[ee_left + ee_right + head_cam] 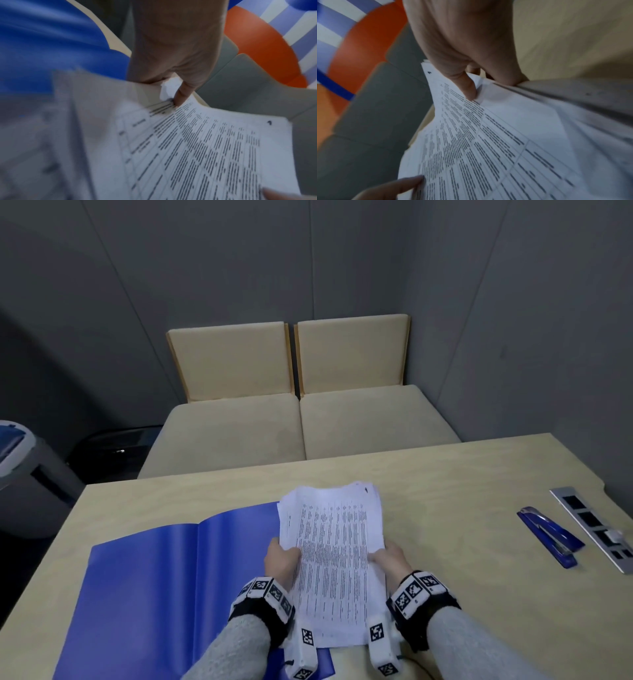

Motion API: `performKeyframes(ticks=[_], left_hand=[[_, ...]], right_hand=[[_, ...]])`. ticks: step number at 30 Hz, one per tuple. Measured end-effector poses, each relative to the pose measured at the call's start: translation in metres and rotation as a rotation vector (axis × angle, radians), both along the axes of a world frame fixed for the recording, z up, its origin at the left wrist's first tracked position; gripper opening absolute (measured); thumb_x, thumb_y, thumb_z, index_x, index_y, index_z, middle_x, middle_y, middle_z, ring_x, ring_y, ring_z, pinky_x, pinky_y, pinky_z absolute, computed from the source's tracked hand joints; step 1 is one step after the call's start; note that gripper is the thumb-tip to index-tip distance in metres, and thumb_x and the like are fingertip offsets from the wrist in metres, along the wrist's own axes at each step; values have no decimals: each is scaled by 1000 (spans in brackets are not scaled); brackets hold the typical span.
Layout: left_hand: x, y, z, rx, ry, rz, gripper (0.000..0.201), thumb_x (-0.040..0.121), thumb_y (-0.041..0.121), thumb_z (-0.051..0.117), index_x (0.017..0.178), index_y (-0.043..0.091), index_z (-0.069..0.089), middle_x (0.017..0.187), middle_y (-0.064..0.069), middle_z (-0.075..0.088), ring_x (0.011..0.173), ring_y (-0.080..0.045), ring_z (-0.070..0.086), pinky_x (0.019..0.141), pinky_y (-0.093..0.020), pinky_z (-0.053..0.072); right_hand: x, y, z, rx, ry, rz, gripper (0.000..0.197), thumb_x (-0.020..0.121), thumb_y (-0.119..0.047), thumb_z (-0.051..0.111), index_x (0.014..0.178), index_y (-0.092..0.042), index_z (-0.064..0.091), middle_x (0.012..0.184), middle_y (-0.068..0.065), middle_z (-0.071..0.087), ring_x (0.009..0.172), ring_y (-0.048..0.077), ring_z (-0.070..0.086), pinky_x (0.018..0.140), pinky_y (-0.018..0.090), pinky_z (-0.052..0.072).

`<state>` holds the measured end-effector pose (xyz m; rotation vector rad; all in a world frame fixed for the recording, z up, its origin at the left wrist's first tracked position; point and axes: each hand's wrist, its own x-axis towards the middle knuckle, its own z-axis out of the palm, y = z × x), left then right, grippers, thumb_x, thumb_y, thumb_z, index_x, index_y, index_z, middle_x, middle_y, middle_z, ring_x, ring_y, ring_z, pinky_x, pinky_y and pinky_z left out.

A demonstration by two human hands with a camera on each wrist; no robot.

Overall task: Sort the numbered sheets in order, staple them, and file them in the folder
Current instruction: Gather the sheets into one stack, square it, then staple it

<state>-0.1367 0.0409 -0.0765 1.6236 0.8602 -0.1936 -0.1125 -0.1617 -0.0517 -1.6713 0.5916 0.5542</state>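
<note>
A stack of white printed sheets point(334, 556) is held above the table between both hands. My left hand point(282, 559) grips its left edge, thumb on top; in the left wrist view that thumb point(181, 94) pinches the sheets point(205, 155). On the opposite edge my right hand point(390, 559) grips the stack, and in the right wrist view its thumb point(467, 86) presses on the top sheet point(488, 148). The sheets fan out slightly at the far end. An open blue folder point(154, 583) lies flat to the left. A blue stapler point(548, 537) lies at the right.
A silver socket strip point(596, 529) is set in the table point(445, 491) beside the stapler, near the right edge. Two beige cushioned seats point(301, 426) stand beyond the table's far edge. A grey and blue bin point(20, 470) sits at the far left.
</note>
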Motion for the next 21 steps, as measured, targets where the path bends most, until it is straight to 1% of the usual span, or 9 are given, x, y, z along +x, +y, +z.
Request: performKeyframes(ticks=[2,3,5,7,10,12,14,17,21], left_hand=[[-1,-10,23,-66,-145,18,31,72,6,52,101,17,58,97,-15,69,84,-35,67,73,-55,57],[-2,-17,44,-55,-214,31,27,77,4,54,101,17,58,97,-11,69,87,-31,67,76,-50,57],[-1,-28,75,23,-368,31,28,86,7,57,112,17,55,105,-1,65,97,-19,63,85,-37,53],[-2,-39,94,30,-486,46,43,89,12,60,129,17,47,117,4,58,107,-13,57,94,-32,46],[-3,-56,97,71,-562,35,61,86,23,66,140,20,38,128,4,55,116,-13,54,100,-35,44],[-5,-62,96,73,-564,24,73,78,34,68,142,24,34,133,3,54,121,-15,53,102,-40,45],[-3,-62,94,74,-587,31,68,77,29,68,138,24,37,128,3,56,116,-14,55,97,-40,48],[1,-54,92,59,-631,37,55,77,22,68,125,26,43,115,4,59,106,-8,58,88,-34,51],[10,-54,91,28,-628,22,45,87,11,66,126,19,45,112,0,61,105,-14,60,83,-31,52]], right_hand=[[6,-10,17,82,-128,-36,41,87,8,53,125,-7,53,109,12,67,96,30,66,89,46,53],[9,-15,28,133,-192,-62,39,86,7,54,122,-9,54,107,13,68,94,31,67,86,48,54],[16,-25,54,258,-288,-85,32,87,4,55,114,-13,57,105,14,69,93,34,68,85,53,54],[23,-32,76,363,-377,-63,34,86,1,59,116,-15,57,108,14,69,97,34,67,90,53,52],[24,-41,95,352,-482,43,59,76,-7,74,130,-15,52,121,7,65,108,22,63,93,43,51],[21,-48,104,355,-519,84,55,75,-1,73,124,-14,53,115,3,66,97,8,67,83,28,55],[19,-58,107,379,-553,63,51,75,9,70,119,-11,53,108,5,67,84,4,69,71,19,56],[22,-66,102,388,-576,40,48,76,17,62,116,-5,47,102,6,62,84,11,64,61,10,50],[27,-61,97,332,-582,18,46,79,21,54,113,-8,44,101,5,56,89,15,55,65,9,47]])
